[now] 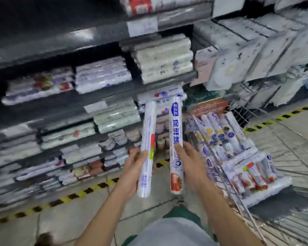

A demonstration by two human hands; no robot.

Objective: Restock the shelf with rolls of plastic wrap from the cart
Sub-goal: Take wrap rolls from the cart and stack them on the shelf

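Observation:
I hold two long white rolls of plastic wrap upright in front of me. My left hand [134, 167] grips the left roll [148, 139], which shows a barcode near its lower end. My right hand [190, 160] grips the right roll [176, 128], printed with blue characters and a red tomato picture. The wire cart [242, 206] stands at my right, with several more rolls [224, 137] lying in it. The dark shelf unit [89, 102] fills the left and centre, its levels stacked with wrapped rolls. The whole view is motion-blurred.
Hanging packs [256, 55] crowd the upper right on a wire rack. A black-and-yellow floor stripe [82, 192] runs along the shelf base. Grey tiled floor lies below. Price tags [96, 106] sit on the shelf edges.

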